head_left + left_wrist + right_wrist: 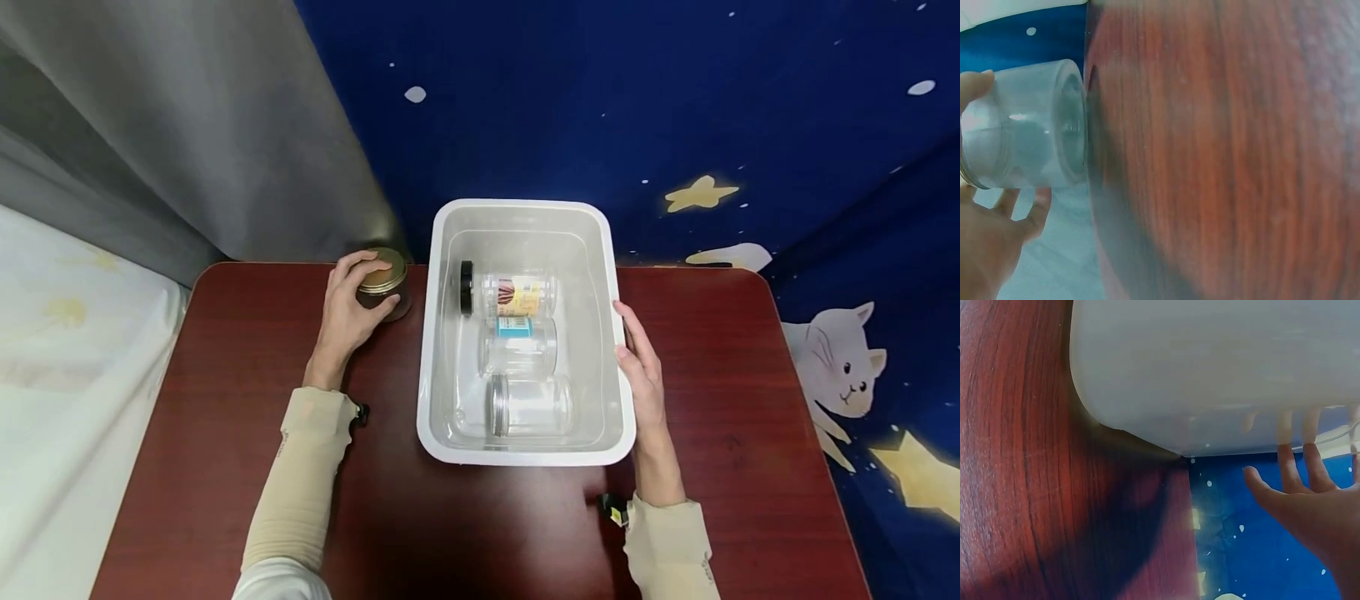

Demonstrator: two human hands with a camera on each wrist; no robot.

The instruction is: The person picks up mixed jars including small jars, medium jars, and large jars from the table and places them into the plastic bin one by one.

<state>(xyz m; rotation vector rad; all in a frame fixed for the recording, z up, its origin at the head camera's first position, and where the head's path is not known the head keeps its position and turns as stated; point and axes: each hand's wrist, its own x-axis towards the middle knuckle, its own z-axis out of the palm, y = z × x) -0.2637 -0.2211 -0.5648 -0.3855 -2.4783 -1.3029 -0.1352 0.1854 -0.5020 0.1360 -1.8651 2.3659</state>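
My left hand (351, 304) curls round a clear jar (1029, 125) with a gold screw lid (386, 268), at the far left of the table. In the left wrist view its base is against or close to the tabletop. Beside it is a white plastic bin (517, 457). Inside lie a clear jar with a black lid and a yellow label (525, 296), a clear jar with a blue label (517, 348) and a clear jar with a silver lid (536, 407). My right hand (643, 375) rests fingertips against the bin's right side, its fingers fairly straight in the right wrist view.
The dark red wooden table (720, 400) ends just behind the bin. A grey curtain (225, 125) hangs at the back left, and a blue star-patterned cloth (562, 100) hangs behind and to the right. White cloth (67, 375) hangs along the left edge.
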